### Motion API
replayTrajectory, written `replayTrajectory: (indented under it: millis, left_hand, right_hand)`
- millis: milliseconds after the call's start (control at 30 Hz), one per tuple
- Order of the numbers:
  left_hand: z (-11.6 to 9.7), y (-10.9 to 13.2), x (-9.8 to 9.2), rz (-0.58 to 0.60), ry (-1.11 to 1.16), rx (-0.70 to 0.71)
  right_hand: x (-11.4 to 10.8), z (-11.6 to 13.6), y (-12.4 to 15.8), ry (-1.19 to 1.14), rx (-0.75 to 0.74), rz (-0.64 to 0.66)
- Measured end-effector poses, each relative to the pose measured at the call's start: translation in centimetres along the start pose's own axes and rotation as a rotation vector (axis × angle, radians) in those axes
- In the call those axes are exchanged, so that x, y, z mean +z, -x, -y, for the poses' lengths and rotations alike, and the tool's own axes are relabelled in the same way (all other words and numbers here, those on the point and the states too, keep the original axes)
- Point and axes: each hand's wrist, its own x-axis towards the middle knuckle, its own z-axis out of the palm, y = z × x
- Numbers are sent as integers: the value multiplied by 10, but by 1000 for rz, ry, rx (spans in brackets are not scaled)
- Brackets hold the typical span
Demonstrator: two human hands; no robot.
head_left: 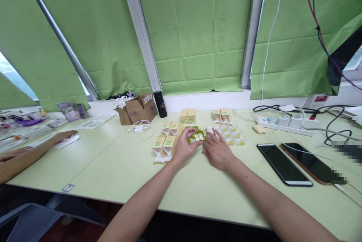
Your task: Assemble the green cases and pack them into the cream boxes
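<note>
Near the middle of the table, my left hand [185, 145] is closed around a small green case [199, 135] with a clear inside. My right hand [219, 150] is just right of it, palm down, its fingertips near the case and a small white item [209, 129]; whether it grips anything is hidden. Clear round plastic containers [233, 135] with yellow centres lie behind and right of my right hand. Left of my left hand stand several cardboard boxes [164, 145] with green squares. More such boxes [188, 116] are farther back.
At the right lie two phones [284, 164], a cream case [259, 129] and a power strip [285, 123] with cables. A brown carton [141, 110], a black bottle [160, 104] and a white charger [139, 128] stand back left. Another person's arm [42, 147] rests at far left.
</note>
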Motion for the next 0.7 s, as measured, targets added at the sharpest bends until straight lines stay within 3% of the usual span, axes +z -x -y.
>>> replayTrajectory:
  millis: [267, 700]
  left_hand:
    - [-5, 2, 3, 3, -3, 85]
    - [2, 0, 1, -38, -36, 88]
  right_hand:
    - [-2, 1, 0, 19, 0, -7]
    - [-1, 1, -1, 29, 10, -3]
